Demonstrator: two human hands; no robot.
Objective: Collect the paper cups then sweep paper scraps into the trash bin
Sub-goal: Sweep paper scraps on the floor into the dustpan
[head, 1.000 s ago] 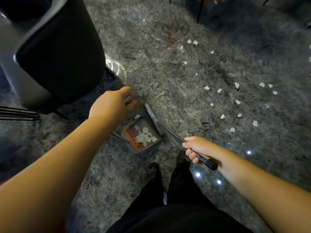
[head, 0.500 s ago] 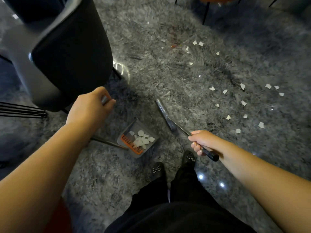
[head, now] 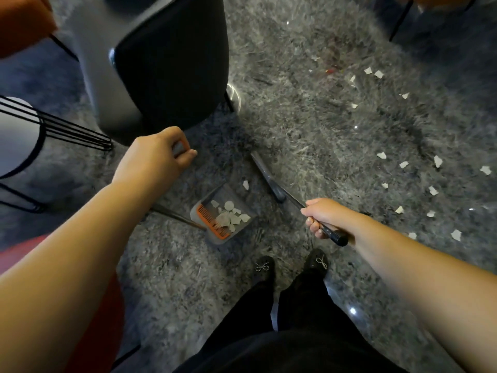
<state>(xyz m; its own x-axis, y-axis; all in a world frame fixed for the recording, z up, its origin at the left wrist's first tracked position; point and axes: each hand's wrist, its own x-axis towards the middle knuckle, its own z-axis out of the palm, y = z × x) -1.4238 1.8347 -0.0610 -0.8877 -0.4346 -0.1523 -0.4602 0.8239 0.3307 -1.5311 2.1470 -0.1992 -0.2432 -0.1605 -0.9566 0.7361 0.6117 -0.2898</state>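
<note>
both hands [head: 156, 157] grip handles; paper scraps [head: 403, 164] litter the shaggy grey rug [head: 309, 125].

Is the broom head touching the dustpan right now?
Apart. The head view shows the broom head lying on the rug up and right of the dustpan, with a strip of grey rug and one paper scrap plainly between them.

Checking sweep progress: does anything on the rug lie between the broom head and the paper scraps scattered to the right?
Nothing visible does. The broom head, its handle gripped by the right hand, sits beside the dustpan; only open grey rug separates it from the scattered scraps. One stray scrap lies at the dustpan's mouth.
</note>
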